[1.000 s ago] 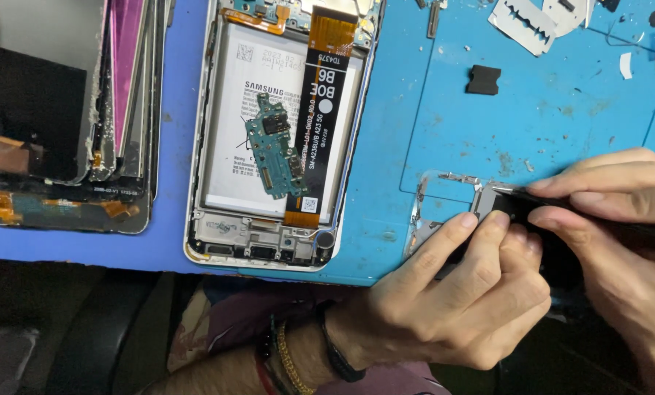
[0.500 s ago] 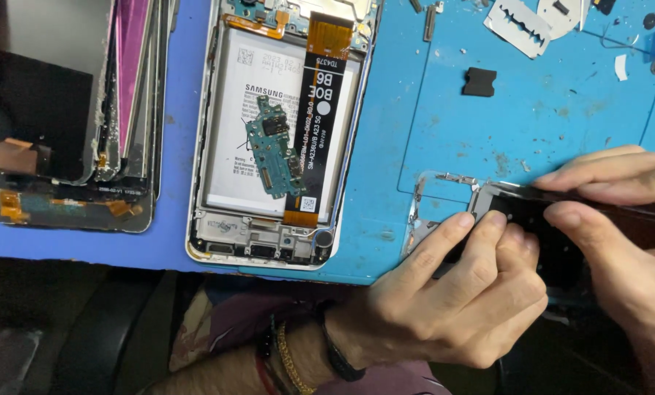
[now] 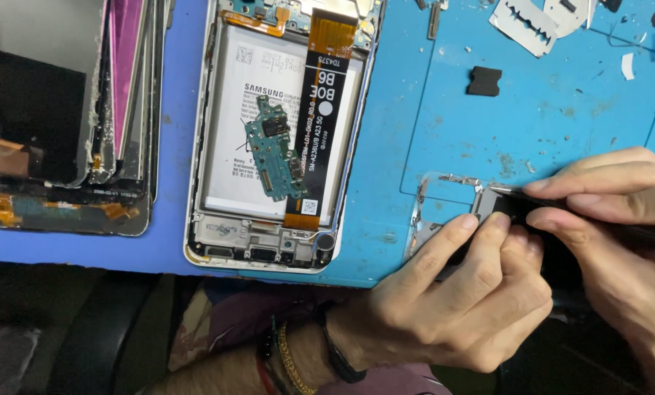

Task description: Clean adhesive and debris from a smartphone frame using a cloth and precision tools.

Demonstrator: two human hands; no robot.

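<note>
Right hand: we are pinching a thin dark tool (image 3: 554, 199) in our right hand (image 3: 620, 241), with the thumb and first finger closed tight on it.
Tool tip: we are pressing the shiny tip against the top edge of a small dark phone part (image 3: 517, 219).
Left hand: our left hand (image 3: 459, 292) is curling over that same part from below, and two fingers (image 3: 488, 234) are lying on it and holding it down. The fingers are bent and closed on the part, not spread open.
Phone part: it is sitting at the near edge of the blue mat (image 3: 561, 110), low on the right side, mostly hidden under our hands.
Thin metal frame: a bent silver frame (image 3: 433, 208) is lying just to the left of the part, touching it.
Wrist: we are wearing thread bands and a dark band (image 3: 305, 351) on the left wrist.
Open phone: an opened phone (image 3: 276, 132) is lying well to the left of our hands, with its white battery showing.
Green board: a small green board (image 3: 272, 150) is resting on the battery, beside a black and orange flat cable (image 3: 320, 117).
Screens: a stack of old screens (image 3: 71, 110) is lying at the far left.
Top right: a saw-edged blade (image 3: 525, 18) and a little black square (image 3: 484, 80) are lying on the mat, far from our hands.
</note>
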